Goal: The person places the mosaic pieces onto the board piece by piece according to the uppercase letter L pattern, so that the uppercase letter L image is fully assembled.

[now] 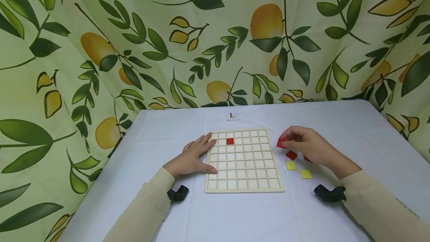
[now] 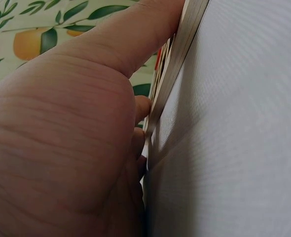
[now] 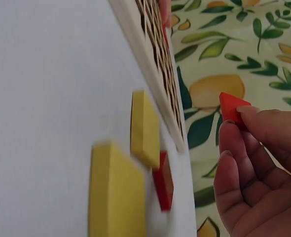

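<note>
A wooden grid board (image 1: 244,190) lies on the table, with one red square tile (image 1: 230,141) in a cell near its top left. My left hand (image 1: 195,157) rests along the board's left edge, fingers spread and thumb on the rim. In the left wrist view the thumb (image 2: 140,34) touches the board's side (image 2: 185,37). Right of the board, my right hand (image 1: 310,145) pinches a red tile (image 1: 280,143) above the table. In the right wrist view this red tile (image 3: 232,108) sits between thumb and fingertips.
Below my right hand lie a red tile (image 1: 291,155), another red tile (image 1: 308,159) partly hidden by the hand, and two yellow tiles, the nearer yellow tile (image 1: 306,174) on the right. A small printed grid card (image 1: 233,115) lies behind the board. A patterned curtain (image 1: 215,47) hangs behind.
</note>
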The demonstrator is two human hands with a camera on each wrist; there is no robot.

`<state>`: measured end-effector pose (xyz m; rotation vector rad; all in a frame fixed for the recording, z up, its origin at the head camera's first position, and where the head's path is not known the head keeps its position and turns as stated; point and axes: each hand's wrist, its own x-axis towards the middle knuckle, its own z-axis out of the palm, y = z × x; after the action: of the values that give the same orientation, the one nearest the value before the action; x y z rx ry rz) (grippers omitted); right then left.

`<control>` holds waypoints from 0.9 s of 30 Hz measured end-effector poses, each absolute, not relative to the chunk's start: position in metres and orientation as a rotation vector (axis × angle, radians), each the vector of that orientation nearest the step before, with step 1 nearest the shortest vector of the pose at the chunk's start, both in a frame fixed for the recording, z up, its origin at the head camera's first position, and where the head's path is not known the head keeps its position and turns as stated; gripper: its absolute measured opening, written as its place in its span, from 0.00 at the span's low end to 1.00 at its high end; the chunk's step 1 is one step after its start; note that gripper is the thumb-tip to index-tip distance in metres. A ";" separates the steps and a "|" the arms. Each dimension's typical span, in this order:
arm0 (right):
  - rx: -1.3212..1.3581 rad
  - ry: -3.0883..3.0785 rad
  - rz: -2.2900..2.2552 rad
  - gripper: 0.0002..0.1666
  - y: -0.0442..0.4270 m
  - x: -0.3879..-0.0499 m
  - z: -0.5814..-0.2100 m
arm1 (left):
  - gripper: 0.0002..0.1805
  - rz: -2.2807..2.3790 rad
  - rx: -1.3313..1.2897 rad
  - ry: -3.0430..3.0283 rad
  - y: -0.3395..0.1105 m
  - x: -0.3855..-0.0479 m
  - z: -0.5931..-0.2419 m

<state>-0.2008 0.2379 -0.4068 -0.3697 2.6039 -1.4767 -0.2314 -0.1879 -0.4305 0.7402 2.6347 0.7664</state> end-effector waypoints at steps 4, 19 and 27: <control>-0.428 2.560 -1.495 0.08 0.223 -0.201 -0.402 | 0.64 0.766 0.733 2.642 -0.188 -0.231 -0.430; -0.585 2.480 -1.541 0.05 0.153 -0.222 -0.396 | 0.64 0.773 0.714 2.637 -0.187 -0.230 -0.428; -0.627 2.476 -1.507 0.03 0.122 -0.233 -0.405 | 0.64 0.759 0.714 2.641 -0.187 -0.230 -0.428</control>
<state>-0.2330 0.1224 -0.4052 -0.6272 2.4761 -1.5067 -0.2304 -0.1869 -0.4284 0.7141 2.6411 0.7586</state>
